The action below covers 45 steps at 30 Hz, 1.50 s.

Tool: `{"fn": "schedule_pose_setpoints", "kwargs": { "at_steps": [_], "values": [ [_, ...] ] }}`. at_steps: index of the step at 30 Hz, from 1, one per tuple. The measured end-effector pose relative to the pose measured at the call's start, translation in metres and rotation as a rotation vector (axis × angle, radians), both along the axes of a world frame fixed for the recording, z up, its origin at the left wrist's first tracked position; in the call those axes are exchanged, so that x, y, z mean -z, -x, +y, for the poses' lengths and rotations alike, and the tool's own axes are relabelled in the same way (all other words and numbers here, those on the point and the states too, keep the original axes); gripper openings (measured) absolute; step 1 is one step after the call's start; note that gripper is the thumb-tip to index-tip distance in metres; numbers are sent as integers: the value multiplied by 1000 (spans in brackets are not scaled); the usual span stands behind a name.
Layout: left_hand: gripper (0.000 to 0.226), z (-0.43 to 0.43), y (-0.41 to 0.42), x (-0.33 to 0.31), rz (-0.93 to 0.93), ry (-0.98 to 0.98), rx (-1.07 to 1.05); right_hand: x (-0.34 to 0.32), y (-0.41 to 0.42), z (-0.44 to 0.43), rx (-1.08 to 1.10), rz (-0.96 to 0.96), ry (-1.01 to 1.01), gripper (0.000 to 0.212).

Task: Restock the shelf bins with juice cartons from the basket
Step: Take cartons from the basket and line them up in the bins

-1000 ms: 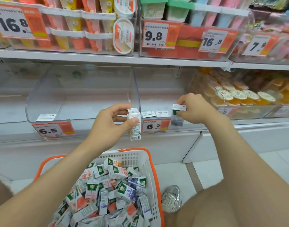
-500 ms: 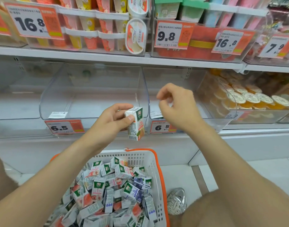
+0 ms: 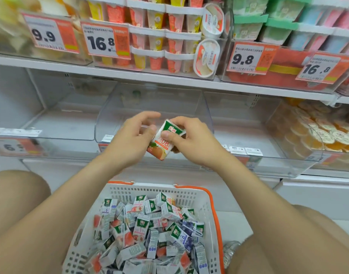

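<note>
We record one juice carton (image 3: 165, 140) held tilted in front of the clear shelf bin (image 3: 159, 101), above the basket (image 3: 216, 210). The right hand (image 3: 193, 144) pinches it, thumb on the front face and fingers curled over the top. The left hand (image 3: 128, 143) shows loose, parted fingers, with the thumb just beside the carton's edge; we cannot confirm contact. Loose cartons (image 3: 150, 230) lie heaped in the basket.

Above the basket (image 3: 212, 202), which is heaped with juice cartons (image 3: 148, 230), the right hand (image 3: 195, 144) pinches one tilted carton (image 3: 162, 145), thumb on its printed face. The left hand (image 3: 130, 144) lies beside it, fingers (image 3: 148, 115) loosely spread. Clear shelf bins (image 3: 150, 97) stand beyond the basket.
</note>
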<state>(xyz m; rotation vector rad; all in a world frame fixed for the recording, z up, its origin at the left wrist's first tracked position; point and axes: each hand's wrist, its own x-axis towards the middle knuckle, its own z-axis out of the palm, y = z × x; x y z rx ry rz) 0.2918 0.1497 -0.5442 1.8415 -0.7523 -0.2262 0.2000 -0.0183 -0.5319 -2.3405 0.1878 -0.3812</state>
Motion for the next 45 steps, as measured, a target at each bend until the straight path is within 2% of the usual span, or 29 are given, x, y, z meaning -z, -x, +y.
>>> {"fn": "schedule_pose_setpoints", "kwargs": {
  "at_steps": [2,4,6,8,10,12,14,18,20,23,25,26,28,29,30,32,34,38,41,43,45],
  "values": [
    [43,13,-20,-5,-304,-158,-106,4,-19,10,81,-87,60,29],
    [53,26,-40,-12,-486,-338,-141,9,-37,19,106,-142,106,35],
    [64,37,-55,-17,-524,-590,-117,17,-53,25,90,-126,147,37],
    [64,44,-65,-14,-549,-849,-92,28,-67,30,55,-56,207,35],
    [54,49,-70,-1,-599,-1031,-68,38,-78,35,-1,39,263,30],
    [39,52,-70,11,-630,-1127,-49,46,-87,41,-66,96,272,19],
    [31,52,-70,15,-641,-1139,-39,52,-96,47,-132,123,248,12],
    [18,54,-75,16,-639,-1052,-63,51,-112,53,-179,277,241,38],
    [19,56,-76,16,-623,-1023,-58,48,-116,50,-175,360,236,43],
    [28,58,-71,16,-665,-991,-71,48,-115,48,-183,395,226,35],
    [34,62,-67,14,-708,-924,-102,47,-109,53,-130,318,235,36],
    [34,65,-64,13,-711,-871,-124,45,-104,57,-80,221,244,37],
    [26,70,-56,12,-691,-747,-158,38,-86,67,-9,-60,246,29],
    [20,73,-51,14,-671,-697,-153,33,-74,72,-18,-142,245,25],
    [16,75,-46,19,-638,-677,-120,29,-61,78,-57,-138,250,22],
    [13,77,-35,33,-536,-744,29,31,-37,88,-175,72,296,21],
    [13,77,-25,54,-446,-916,204,47,-17,93,-327,342,415,25],
    [24,76,-5,111,-394,-1190,407,83,9,96,-520,752,590,20],
    [20,84,4,160,-280,-1277,511,115,20,95,-535,892,636,26],
    [26,95,6,191,-200,-1327,551,139,25,96,-548,946,648,29],
    [42,106,7,216,-121,-1363,573,162,29,100,-575,983,650,29]
  ]
}}
